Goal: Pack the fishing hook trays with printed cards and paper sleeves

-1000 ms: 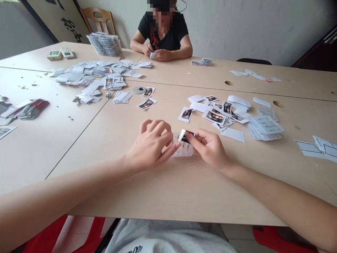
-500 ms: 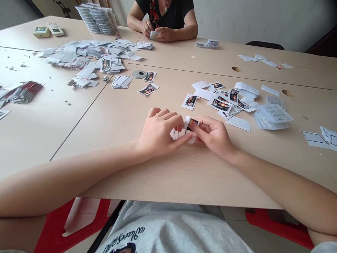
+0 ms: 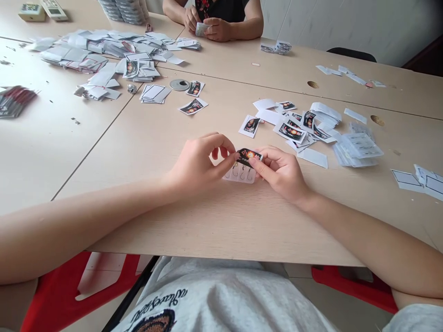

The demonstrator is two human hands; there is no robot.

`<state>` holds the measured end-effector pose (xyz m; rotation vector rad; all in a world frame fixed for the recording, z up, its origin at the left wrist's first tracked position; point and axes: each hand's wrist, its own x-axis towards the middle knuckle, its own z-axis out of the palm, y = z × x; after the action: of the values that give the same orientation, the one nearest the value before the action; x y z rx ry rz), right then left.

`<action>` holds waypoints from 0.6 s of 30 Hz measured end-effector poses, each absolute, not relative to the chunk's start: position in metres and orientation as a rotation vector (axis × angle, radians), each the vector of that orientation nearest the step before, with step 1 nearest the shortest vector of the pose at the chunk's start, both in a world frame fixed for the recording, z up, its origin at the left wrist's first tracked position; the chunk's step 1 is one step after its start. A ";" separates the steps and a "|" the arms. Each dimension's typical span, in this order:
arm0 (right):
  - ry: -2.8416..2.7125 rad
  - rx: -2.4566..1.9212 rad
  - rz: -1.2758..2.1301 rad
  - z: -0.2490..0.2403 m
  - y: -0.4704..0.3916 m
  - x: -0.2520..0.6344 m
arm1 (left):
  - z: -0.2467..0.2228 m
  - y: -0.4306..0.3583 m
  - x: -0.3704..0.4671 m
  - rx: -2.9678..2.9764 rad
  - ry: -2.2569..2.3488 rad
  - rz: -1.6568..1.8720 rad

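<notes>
A small clear plastic pack of fish hooks (image 3: 242,173) is held just above the table's near side. A black printed label (image 3: 246,156) with red and yellow marks lies flat over the pack's upper part. My left hand (image 3: 204,159) pinches the label's left corner between thumb and forefinger. On the other side, my right hand (image 3: 282,173) grips the pack and label at the right, its thumb pressed on the label's face.
Loose labels (image 3: 290,131) and stacked clear packs (image 3: 360,148) lie to the right. A large heap of white cards (image 3: 90,48) spreads at the left, near a round metal lid (image 3: 180,85). Across the table, a person's hands (image 3: 218,30) hold a small pack.
The label, earlier curled up with its white side partly showing, now lies flatter over the pack. My left hand has shifted slightly left. The camera view has tilted down a little.
</notes>
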<state>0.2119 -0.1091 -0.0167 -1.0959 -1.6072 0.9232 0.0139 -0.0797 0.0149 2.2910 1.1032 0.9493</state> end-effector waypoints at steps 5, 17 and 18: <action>-1.553 -1.138 0.966 -0.013 -0.111 0.211 | 0.014 -0.078 0.013 2.169 1.022 1.001; -1.534 -1.090 1.021 -0.010 -0.113 0.211 | 0.011 -0.089 0.017 1.625 0.510 0.973; -1.523 -1.093 1.027 -0.009 -0.113 0.211 | 0.012 -0.089 0.017 1.608 0.501 0.969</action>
<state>0.2109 -0.1126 -0.0093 -1.0932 -1.5228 1.0267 0.0172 -0.0887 0.0118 1.6076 0.5014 0.9685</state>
